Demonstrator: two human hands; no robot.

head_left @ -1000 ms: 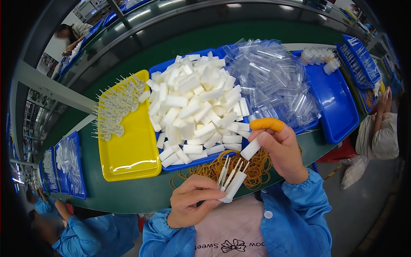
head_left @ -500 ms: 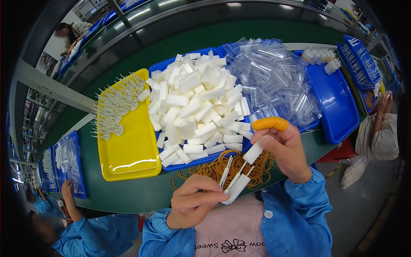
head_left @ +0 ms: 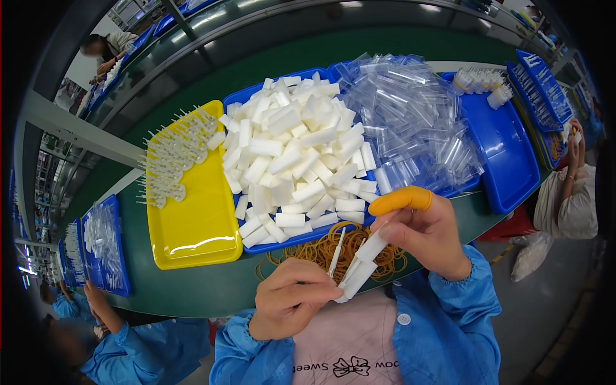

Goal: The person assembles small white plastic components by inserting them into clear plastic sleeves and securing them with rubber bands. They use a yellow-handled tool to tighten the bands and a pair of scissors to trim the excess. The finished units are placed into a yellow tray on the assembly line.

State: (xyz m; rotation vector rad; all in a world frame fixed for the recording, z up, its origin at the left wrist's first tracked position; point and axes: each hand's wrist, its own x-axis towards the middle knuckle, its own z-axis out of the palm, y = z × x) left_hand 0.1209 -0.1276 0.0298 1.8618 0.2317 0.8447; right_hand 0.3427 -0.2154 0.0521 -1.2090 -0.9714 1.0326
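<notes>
Head view, worker's own hands at 6 o'clock. Left hand (head_left: 292, 307) closed w/ fingertips pinched on the lower ends of a small bundle of white sticks (head_left: 350, 273), which fans upward toward 1 o'clock. Right hand (head_left: 427, 234) closed on the top of one white cap (head_left: 372, 246) in that bundle; its forefinger wears an orange finger cot (head_left: 401, 200). Bundle sits just above a pile of tan rubber bands (head_left: 321, 250) on the green bench (head_left: 192, 289); whether it touches them is unclear. At 12 o'clock from the hands: blue tray (head_left: 247, 96) heaped w/ white caps. At 10 o'clock: yellow tray (head_left: 192, 224), thin white picks (head_left: 170, 157) along its far-left side. At 1–2 o'clock: clear plastic sleeves (head_left: 417, 122) piled over a second blue tray (head_left: 507, 154). Far left at 8 o'clock: another blue tray (head_left: 106, 250). Co-workers in blue sleeves at lower left and right edge, approx. 3 o'clock.
</notes>
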